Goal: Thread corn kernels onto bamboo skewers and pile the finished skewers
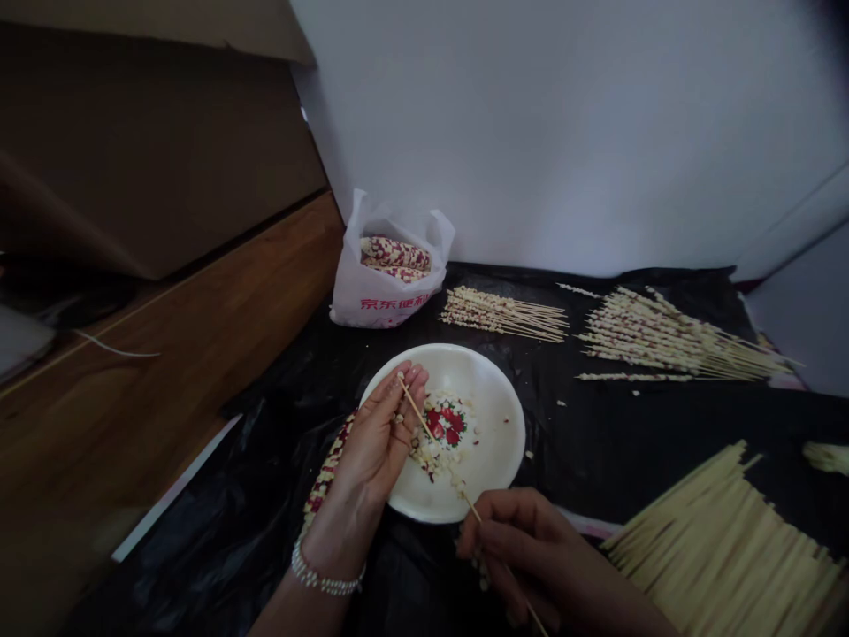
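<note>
My left hand point(391, 425), wearing a beaded bracelet, is cupped palm up over the white bowl point(504, 372). Its thumb and fingers grip a corn kernel at the tip of a thin wooden skewer point(419, 409), and other loose kernels lie in the palm. The skewer slants down to my right hand point(523, 544), whose fingers are closed around its lower part. Several kernels are threaded midway along it. Loose corn kernels point(434, 460) lie in the bowl around a printed red and green pattern. A speckled corn cob point(328, 469) is partly hidden behind my left wrist.
At the back, a white plastic bag point(388, 305) holds corn cobs point(396, 252). Two groups of kernel-covered skewers point(491, 314) lie on the black plastic sheet point(544, 425). Bare skewers point(736, 540) are heaped at lower right. A cardboard box point(152, 150) stands left, with a white wall point(563, 133) behind.
</note>
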The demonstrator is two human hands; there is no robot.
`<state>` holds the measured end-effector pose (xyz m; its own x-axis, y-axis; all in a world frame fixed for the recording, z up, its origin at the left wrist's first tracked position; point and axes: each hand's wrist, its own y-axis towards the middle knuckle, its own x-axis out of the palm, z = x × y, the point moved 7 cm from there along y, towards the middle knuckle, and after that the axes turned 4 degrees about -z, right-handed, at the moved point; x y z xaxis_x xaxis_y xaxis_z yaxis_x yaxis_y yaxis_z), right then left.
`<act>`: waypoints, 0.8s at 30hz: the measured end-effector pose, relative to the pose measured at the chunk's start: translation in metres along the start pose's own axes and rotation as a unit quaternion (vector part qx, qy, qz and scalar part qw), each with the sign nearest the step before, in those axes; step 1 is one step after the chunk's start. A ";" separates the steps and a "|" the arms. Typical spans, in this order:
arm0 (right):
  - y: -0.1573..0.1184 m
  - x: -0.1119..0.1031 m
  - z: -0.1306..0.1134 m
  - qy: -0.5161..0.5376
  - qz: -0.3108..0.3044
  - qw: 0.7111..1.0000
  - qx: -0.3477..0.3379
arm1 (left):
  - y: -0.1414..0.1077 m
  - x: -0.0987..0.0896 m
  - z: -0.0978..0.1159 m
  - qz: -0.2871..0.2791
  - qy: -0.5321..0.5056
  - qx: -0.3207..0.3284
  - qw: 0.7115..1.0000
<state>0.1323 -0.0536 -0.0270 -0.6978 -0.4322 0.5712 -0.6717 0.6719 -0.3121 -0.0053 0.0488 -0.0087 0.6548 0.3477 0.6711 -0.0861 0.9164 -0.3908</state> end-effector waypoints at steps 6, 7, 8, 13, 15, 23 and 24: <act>0.002 -0.002 0.002 0.013 -0.005 1.000 -0.004 | -0.001 0.000 0.002 -0.002 0.010 0.012 1.000; 0.002 -0.002 0.002 0.015 -0.007 1.000 -0.004 | -0.001 0.000 0.002 -0.002 0.012 0.015 1.000; 0.003 -0.003 0.002 0.016 -0.008 1.000 -0.005 | -0.001 0.000 0.002 -0.001 0.015 0.017 1.000; 0.003 -0.002 0.002 0.025 -0.006 1.000 -0.009 | -0.001 -0.001 0.002 -0.001 0.018 0.022 1.000; 0.003 -0.001 0.003 0.031 -0.005 0.999 -0.007 | -0.001 -0.001 0.002 0.002 0.014 0.022 1.000; 0.004 -0.001 0.003 0.031 -0.007 0.999 -0.004 | -0.002 -0.001 0.003 0.022 0.014 0.028 0.999; 0.004 -0.001 0.003 0.032 -0.006 0.999 -0.003 | -0.002 -0.001 0.004 0.022 0.017 0.029 0.999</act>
<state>0.1296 -0.0524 -0.0304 -0.6719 -0.4012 0.6226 -0.6783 0.6708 -0.2998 -0.0083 0.0478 -0.0062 0.6749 0.3820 0.6313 -0.1589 0.9107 -0.3812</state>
